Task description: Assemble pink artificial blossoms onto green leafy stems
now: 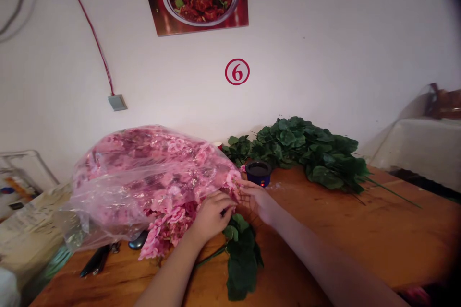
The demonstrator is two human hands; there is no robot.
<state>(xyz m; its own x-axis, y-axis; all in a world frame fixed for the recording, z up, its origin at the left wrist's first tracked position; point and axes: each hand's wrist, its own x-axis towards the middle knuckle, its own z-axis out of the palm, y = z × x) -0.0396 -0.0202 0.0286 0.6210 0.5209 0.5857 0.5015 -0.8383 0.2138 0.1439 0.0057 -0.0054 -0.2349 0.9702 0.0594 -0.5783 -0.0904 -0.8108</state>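
Pink artificial flowers [169, 230] spill from a large clear plastic bag [118, 182] at the left of the wooden table. My left hand [215, 213] is closed beside the bag's right end; what its fingers hold is hidden. Just to its right, my right hand [255, 199] pinches a small pink blossom [233, 178], its fingers pointing left. Below both hands lies a green leafy stem [241, 259], its stalk running toward the lower left. A small dark blue pot [258, 172] with a red light stands beyond my right hand.
A heap of green leaf stems [309, 148] lies along the wall at the back right. A black-handled tool [96, 260] and a dark rounded object [138, 240] rest near the left front. Behind the table [360, 235] is a white wall.
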